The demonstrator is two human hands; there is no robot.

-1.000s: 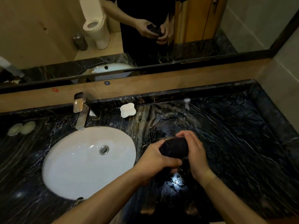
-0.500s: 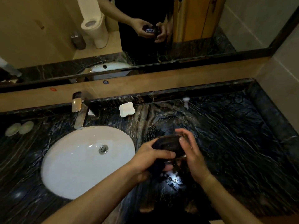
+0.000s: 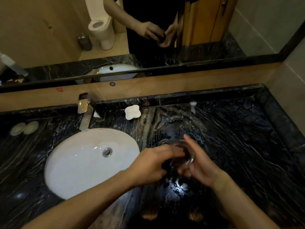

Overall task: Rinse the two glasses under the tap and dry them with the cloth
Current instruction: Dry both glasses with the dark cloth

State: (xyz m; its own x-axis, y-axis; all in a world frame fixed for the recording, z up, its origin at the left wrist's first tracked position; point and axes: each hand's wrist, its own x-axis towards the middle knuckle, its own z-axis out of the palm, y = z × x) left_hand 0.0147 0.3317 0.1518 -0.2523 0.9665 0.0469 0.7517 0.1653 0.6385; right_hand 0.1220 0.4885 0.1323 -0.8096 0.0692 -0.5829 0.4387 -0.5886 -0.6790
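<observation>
From my feed there's a white soap dish (image 3: 132,112) sitting on the black marble counter (image 3: 239,138), right of the white basin (image 3: 79,164). Two pale round soaps (image 3: 24,128) sit at far left, and the mirror (image 3: 49,30) reflects a toilet (image 3: 101,31).

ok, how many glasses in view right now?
1 for certain: a clear glass between the left hand and right hand, over the counter. A second may be hidden.

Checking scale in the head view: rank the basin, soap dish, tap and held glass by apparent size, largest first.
1. basin
2. tap and glass: look alike; the glass is nearer and partly hidden, so unranked
3. soap dish
</observation>
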